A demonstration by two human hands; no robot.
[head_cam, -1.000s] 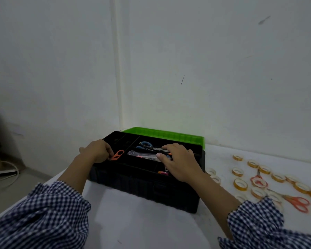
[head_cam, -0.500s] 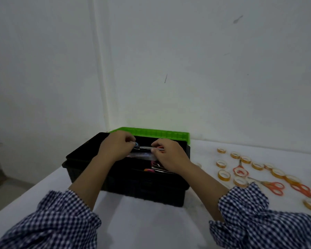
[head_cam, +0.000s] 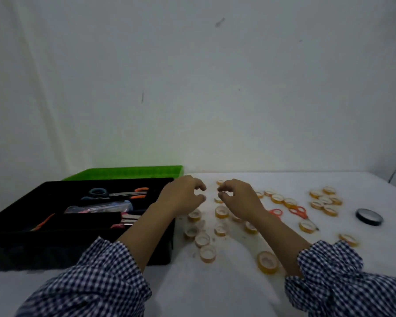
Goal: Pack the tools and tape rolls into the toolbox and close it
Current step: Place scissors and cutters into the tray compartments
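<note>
1. the black plastic toolbox point(head_cam: 55, 250) stood open at the left end of the white table point(head_cam: 215, 291), its green lid point(head_cam: 128, 173) lying back behind it. a pair of blue-handled scissors point(head_cam: 98, 192) lay in its upper tray.
2. the left hand point(head_cam: 183, 197) hung just past the box's right end, with the right hand point(head_cam: 238, 197) close beside it. both had loosely curled fingers and, as far as i could see, held nothing.
3. small yellow tape rolls point(head_cam: 221, 212) lay scattered beneath and beyond the hands, none of them in the box. orange-handled scissors point(head_cam: 298, 212) lay among them, and a black tape roll point(head_cam: 369, 216) sat well off to the right.
4. i judged this to be the start of gathering the rolls, with most of the packing still to do.
5. the next move called for lowering both hands onto the nearest rolls, pinching them, and carrying them left over the box wall.
</note>
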